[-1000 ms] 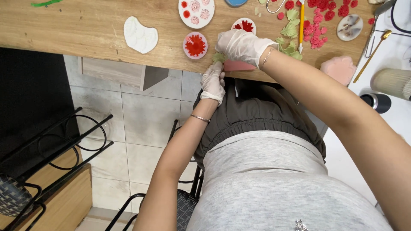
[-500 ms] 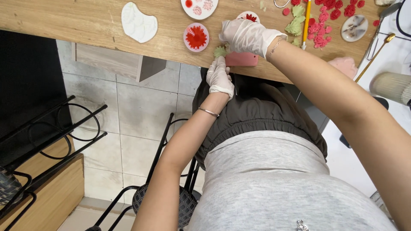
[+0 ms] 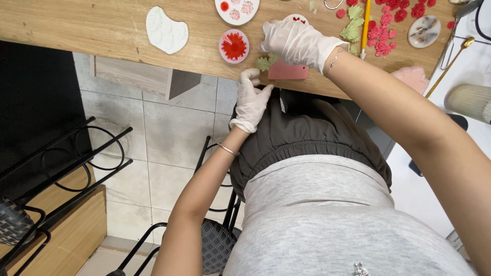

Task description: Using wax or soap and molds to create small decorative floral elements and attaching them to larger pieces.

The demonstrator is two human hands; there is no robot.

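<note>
My right hand (image 3: 299, 43), in a white glove, lies palm down on the wooden table (image 3: 76, 30) near its front edge. Its fingertips are closed on a small green clay leaf (image 3: 264, 62), and a pink rectangular pad (image 3: 288, 71) lies just under the hand. My left hand (image 3: 250, 99), also gloved, reaches up from my lap. Its fingers are apart and touch the table edge right below the leaf. A round pink mould with a red flower (image 3: 234, 46) sits just left of my right hand.
On the table are a white curved mould (image 3: 166, 29), a white plate of pink pieces (image 3: 237, 9), green leaves (image 3: 353, 30), red and pink clay flowers (image 3: 388, 25), a yellow tool (image 3: 365, 20), a small dish (image 3: 423, 31) and a pink lump (image 3: 410, 76). Black chair frames (image 3: 76, 168) stand on the tiled floor.
The view has bobbed slightly. Both hands stay at the table's front edge, and the green leaf shows more plainly at my right fingertips.
</note>
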